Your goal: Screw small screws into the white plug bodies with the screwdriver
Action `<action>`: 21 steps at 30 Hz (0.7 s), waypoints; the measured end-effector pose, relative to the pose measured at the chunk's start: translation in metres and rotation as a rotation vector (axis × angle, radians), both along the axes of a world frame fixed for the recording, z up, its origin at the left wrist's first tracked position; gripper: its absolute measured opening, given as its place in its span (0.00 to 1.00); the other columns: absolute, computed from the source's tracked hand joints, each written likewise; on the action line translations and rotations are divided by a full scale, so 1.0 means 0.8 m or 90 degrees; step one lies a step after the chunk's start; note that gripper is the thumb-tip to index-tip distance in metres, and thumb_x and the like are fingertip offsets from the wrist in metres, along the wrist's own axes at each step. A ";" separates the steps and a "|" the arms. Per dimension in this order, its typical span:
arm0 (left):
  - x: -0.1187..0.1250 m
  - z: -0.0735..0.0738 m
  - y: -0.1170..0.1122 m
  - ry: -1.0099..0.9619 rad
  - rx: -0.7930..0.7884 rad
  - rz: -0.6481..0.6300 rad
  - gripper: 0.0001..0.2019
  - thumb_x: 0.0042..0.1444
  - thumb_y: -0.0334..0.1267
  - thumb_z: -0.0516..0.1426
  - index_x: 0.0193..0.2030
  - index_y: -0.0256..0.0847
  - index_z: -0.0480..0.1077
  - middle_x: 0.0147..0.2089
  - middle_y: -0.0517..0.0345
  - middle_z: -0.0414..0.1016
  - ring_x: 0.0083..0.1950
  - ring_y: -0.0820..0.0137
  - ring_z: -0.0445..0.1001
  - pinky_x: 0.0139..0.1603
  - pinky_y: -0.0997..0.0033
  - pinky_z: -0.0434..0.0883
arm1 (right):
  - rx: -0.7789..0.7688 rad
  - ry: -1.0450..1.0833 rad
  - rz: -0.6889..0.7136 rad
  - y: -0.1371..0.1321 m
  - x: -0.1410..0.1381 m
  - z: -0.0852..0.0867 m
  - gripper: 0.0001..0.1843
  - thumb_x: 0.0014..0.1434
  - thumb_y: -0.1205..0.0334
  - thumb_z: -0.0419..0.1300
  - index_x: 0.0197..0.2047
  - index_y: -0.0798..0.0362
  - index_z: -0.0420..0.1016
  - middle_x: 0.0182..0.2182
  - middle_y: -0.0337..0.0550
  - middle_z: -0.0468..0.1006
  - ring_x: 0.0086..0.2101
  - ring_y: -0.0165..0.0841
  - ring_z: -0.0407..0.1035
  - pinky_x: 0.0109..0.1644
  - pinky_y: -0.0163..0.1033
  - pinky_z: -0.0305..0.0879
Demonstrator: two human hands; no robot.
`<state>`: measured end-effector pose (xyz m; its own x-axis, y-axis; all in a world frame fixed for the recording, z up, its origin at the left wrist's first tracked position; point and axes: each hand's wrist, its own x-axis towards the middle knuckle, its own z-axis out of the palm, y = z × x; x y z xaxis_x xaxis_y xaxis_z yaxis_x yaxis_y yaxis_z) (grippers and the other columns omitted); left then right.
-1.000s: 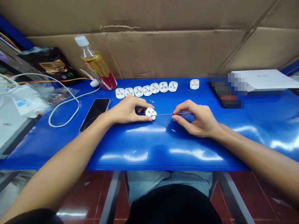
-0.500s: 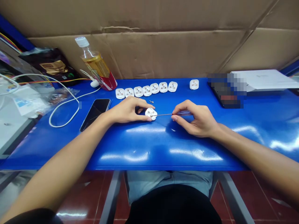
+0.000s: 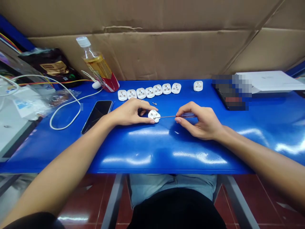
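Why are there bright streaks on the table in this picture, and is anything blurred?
In the head view, white glare streaks cross the glossy blue tabletop from overhead light reflections, and a pixelated blur patch hides part of the dark object at right.

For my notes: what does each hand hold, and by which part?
The left hand grips a white plug body by its edge; the right hand pinches a small screwdriver by its handle.
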<state>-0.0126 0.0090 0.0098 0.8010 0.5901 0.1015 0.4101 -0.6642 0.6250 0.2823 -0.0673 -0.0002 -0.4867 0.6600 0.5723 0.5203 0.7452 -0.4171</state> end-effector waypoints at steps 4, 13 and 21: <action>0.000 0.000 0.000 0.001 0.000 0.001 0.25 0.59 0.55 0.67 0.58 0.44 0.82 0.33 0.59 0.76 0.32 0.72 0.69 0.34 0.73 0.64 | -0.007 0.003 0.002 0.000 0.000 0.000 0.04 0.67 0.61 0.64 0.45 0.46 0.74 0.37 0.39 0.84 0.32 0.34 0.80 0.39 0.38 0.79; 0.002 0.001 -0.001 0.005 0.006 0.001 0.24 0.60 0.55 0.67 0.57 0.44 0.82 0.32 0.59 0.76 0.32 0.72 0.69 0.34 0.73 0.63 | -0.005 0.003 0.011 0.000 -0.001 0.001 0.04 0.67 0.62 0.63 0.45 0.47 0.73 0.37 0.39 0.84 0.33 0.33 0.81 0.38 0.37 0.79; 0.004 -0.001 -0.003 -0.013 0.014 0.010 0.24 0.60 0.55 0.67 0.55 0.41 0.83 0.30 0.60 0.74 0.31 0.71 0.69 0.34 0.72 0.63 | 0.030 -0.037 -0.023 -0.001 0.001 0.000 0.05 0.68 0.59 0.63 0.46 0.46 0.72 0.38 0.39 0.84 0.32 0.34 0.80 0.37 0.38 0.78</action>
